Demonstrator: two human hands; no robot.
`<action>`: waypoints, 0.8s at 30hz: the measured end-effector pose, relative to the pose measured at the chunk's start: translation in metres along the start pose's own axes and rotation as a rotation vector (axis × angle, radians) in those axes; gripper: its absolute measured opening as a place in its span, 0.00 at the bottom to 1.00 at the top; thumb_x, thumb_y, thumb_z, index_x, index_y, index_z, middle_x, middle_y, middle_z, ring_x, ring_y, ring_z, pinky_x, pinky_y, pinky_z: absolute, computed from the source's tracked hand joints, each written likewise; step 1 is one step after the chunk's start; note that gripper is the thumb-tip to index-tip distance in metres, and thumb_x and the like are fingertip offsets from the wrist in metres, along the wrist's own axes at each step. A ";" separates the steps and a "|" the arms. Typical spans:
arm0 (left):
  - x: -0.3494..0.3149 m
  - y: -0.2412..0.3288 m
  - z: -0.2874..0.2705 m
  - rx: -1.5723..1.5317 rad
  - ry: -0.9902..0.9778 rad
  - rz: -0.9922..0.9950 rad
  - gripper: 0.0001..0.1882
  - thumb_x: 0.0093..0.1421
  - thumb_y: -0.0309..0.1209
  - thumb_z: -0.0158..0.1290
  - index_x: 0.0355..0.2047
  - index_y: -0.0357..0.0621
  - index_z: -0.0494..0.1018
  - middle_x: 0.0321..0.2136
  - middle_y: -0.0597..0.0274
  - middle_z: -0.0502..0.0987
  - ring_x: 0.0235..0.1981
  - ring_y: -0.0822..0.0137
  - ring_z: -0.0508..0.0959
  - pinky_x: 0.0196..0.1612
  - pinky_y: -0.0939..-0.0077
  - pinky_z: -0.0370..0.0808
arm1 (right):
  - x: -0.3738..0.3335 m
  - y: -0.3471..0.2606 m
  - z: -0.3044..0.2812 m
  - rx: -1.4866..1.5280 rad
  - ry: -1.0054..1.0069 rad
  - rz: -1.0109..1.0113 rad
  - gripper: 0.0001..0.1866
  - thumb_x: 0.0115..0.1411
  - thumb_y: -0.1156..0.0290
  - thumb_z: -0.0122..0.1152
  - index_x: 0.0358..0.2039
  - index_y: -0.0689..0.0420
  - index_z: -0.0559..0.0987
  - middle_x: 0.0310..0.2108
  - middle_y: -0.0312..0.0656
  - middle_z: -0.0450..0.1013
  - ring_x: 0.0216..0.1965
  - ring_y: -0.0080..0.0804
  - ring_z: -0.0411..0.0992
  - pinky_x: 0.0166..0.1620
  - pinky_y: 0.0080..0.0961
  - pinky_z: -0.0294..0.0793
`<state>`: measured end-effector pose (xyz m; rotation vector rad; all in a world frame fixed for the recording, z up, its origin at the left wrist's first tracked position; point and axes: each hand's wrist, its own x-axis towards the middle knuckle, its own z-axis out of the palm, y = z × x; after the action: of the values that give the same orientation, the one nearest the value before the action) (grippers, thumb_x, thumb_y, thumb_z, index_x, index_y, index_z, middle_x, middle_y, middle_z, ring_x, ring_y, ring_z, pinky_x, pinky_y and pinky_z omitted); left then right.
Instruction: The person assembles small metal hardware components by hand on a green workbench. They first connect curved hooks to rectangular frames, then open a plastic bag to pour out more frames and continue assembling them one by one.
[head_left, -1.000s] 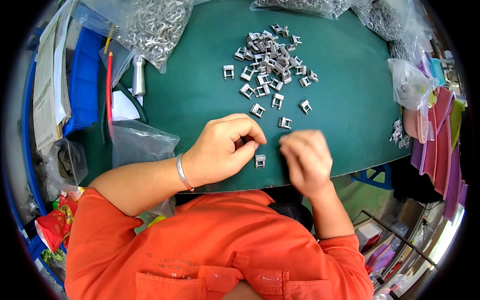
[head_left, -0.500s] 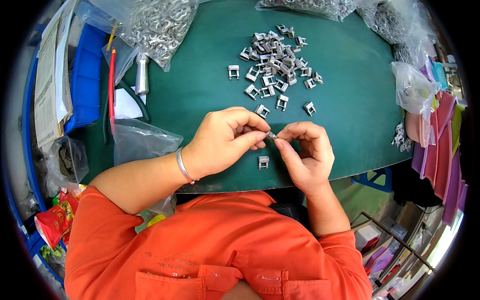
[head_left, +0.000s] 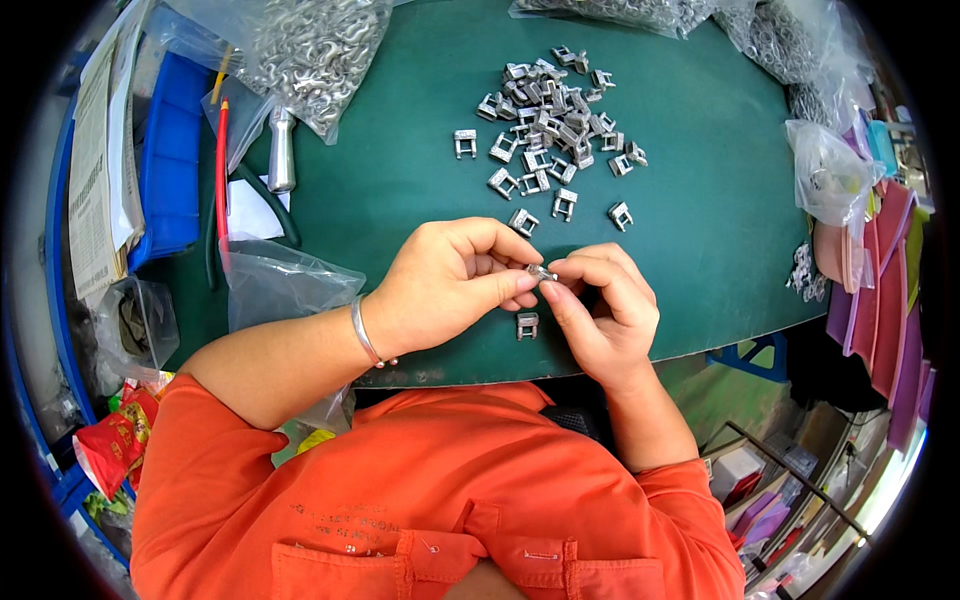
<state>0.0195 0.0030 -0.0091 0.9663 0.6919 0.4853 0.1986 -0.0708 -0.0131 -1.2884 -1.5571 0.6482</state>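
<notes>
Between my two hands, above the green table (head_left: 380, 200), is a small silvery metal piece (head_left: 541, 272), partly covered by the fingertips. My left hand (head_left: 445, 275), with a silver bangle at its wrist, pinches it from the left between thumb and forefinger. From the right, my right hand (head_left: 605, 310) also pinches it. Just below the fingers a U-shaped metal clasp piece (head_left: 527, 325) lies alone on the table. Beyond my hands is a loose pile of similar metal clasp pieces (head_left: 560, 120), with a few scattered at its near side.
Clear bags of metal hooks (head_left: 320, 60) and rings (head_left: 770, 45) lie along the far edge. At left are a blue bin (head_left: 172, 160), a red pen-like stick (head_left: 222, 165), a metal-handled tool (head_left: 282, 150) and a plastic bag (head_left: 290, 285). Coloured strips (head_left: 885, 290) hang at right.
My right hand has shifted slightly left and its fingers have curled closer round the piece. More of the metal piece now shows between the fingertips.
</notes>
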 end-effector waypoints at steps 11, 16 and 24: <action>0.000 -0.008 -0.001 -0.034 0.014 0.245 0.17 0.57 0.15 0.56 0.47 0.32 0.68 0.39 0.53 0.76 0.41 0.67 0.78 0.46 0.75 0.77 | 0.001 0.002 0.003 0.108 0.030 -0.072 0.12 0.48 0.87 0.65 0.35 0.66 0.77 0.33 0.48 0.77 0.31 0.32 0.76 0.35 0.22 0.76; -0.001 -0.008 0.000 -0.010 0.034 0.237 0.16 0.57 0.16 0.55 0.46 0.32 0.69 0.38 0.54 0.76 0.40 0.68 0.78 0.45 0.76 0.77 | -0.006 0.005 0.007 0.232 0.089 0.053 0.11 0.51 0.87 0.64 0.36 0.66 0.75 0.34 0.46 0.77 0.31 0.26 0.75 0.35 0.19 0.75; -0.003 -0.001 0.000 0.021 0.007 0.104 0.10 0.57 0.17 0.57 0.40 0.31 0.74 0.37 0.58 0.75 0.38 0.70 0.78 0.43 0.79 0.77 | -0.009 0.005 0.008 0.303 0.115 0.108 0.11 0.52 0.86 0.64 0.37 0.66 0.76 0.33 0.45 0.77 0.33 0.25 0.76 0.36 0.18 0.76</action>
<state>0.0176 0.0004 -0.0093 1.0249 0.6561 0.5742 0.1936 -0.0762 -0.0237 -1.1638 -1.2482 0.8290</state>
